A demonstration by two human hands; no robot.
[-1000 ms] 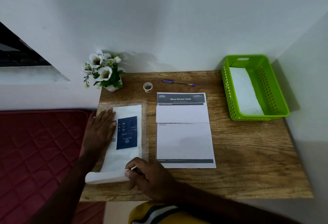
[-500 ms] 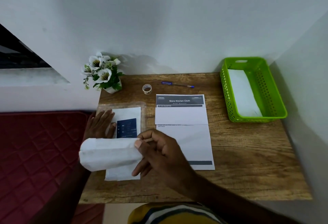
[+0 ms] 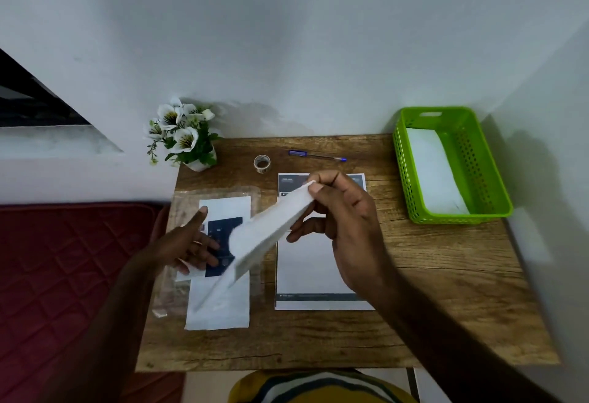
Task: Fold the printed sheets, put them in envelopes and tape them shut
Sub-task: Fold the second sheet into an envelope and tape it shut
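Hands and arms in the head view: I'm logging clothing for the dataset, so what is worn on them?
Nothing shows on the left hand or right hand: no gloves, watch or sleeves on either forearm. A yellow striped garment shows only at the bottom edge.

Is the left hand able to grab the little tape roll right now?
Probably yes: the left hand holds nothing, and the tape roll stands alone on bare table beyond it, nothing between.

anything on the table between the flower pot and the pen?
Yes: the tape roll stands between the flower pot and the pen, shown in the head view.
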